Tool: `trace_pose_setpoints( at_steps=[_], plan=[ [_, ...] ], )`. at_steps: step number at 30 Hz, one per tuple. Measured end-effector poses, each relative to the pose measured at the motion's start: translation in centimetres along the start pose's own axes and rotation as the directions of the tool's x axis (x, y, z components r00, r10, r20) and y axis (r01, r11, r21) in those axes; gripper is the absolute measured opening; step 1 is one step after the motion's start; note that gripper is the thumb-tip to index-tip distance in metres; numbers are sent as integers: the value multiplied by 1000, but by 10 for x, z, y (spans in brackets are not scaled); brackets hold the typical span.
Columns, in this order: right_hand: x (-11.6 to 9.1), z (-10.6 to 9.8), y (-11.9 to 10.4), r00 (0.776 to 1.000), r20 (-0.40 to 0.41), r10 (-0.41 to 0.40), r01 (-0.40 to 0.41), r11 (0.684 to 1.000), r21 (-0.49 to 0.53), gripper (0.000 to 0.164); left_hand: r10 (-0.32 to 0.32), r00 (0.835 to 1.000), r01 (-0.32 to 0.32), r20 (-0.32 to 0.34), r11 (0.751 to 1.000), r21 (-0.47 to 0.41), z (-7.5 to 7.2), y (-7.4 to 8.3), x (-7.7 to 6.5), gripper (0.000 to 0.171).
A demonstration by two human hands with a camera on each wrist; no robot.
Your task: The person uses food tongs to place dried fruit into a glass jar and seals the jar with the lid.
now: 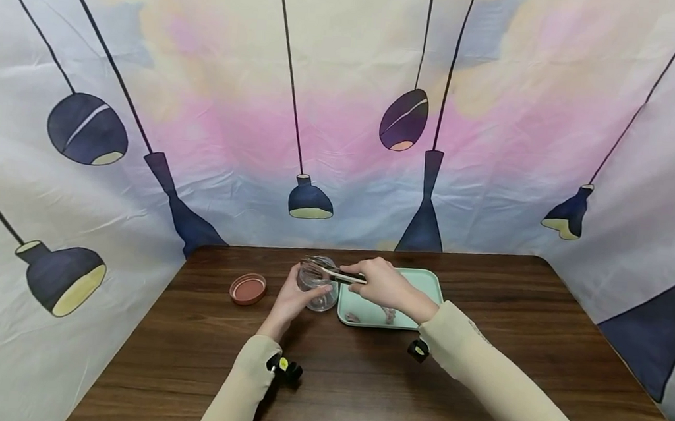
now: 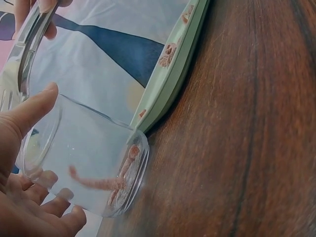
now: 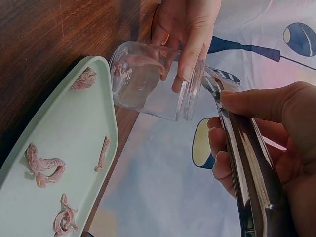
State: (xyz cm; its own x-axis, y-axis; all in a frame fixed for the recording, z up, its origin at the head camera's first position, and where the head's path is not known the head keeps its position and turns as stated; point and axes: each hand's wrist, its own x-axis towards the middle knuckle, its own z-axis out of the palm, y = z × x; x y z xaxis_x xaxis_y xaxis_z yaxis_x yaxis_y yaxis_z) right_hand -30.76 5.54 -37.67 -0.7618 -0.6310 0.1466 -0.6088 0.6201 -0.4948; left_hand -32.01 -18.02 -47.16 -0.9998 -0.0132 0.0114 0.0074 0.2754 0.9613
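My left hand [image 1: 291,299] grips a clear jar [image 2: 94,143] around its side, thumb on one face and fingers on the other. Inside its bottom lie pinkish-brown, twisted dried pieces [image 2: 96,183]. In my right hand [image 1: 385,284] I hold metal tongs [image 3: 242,163], thumb pressing one arm and fingers curled under the other. The tips of the tongs are right at the jar's mouth; I cannot tell whether they pinch anything. Beside the jar, a pale green tray [image 1: 427,283] carries several similar dried pieces [image 3: 47,165], spread apart.
A reddish-brown round lid [image 1: 248,289] lies on the dark wood table [image 1: 346,396], left of the jar. Behind the table's back edge hangs a cloth [image 1: 356,119] printed with lamps. A small black device [image 1: 418,350] sits at my right wrist.
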Motion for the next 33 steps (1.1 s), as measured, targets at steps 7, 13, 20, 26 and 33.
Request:
trace_pose_setpoints(
  at_steps=[7, 13, 20, 26, 33],
  plan=[
    [-2, 0, -1, 1000, -15, 5, -5, 1000, 11, 46, -47, 999, 47, 2, 999, 11, 1, 1, 0, 120],
    [-1, 0, -3, 999, -18, 29, -28, 999, 22, 51, -47, 999, 48, 13, 999, -10, 1, 1, -2, 123],
    [-3, -1, -5, 997, -60, 55, -52, 997, 53, 57, 74, 997, -69, 38, 990, -119, 3, 0, -2, 83],
    [-5, -2, -2, 993, -107, 52, -48, 998, 36, 64, 101, 995, -96, 26, 986, -137, 4, 0, -1, 76],
    [-6, -5, 2, 988, -136, 71, -73, 997, -9, 75, 65, 998, -63, 12, 992, -108, 4, 0, 0, 89]
  ],
)
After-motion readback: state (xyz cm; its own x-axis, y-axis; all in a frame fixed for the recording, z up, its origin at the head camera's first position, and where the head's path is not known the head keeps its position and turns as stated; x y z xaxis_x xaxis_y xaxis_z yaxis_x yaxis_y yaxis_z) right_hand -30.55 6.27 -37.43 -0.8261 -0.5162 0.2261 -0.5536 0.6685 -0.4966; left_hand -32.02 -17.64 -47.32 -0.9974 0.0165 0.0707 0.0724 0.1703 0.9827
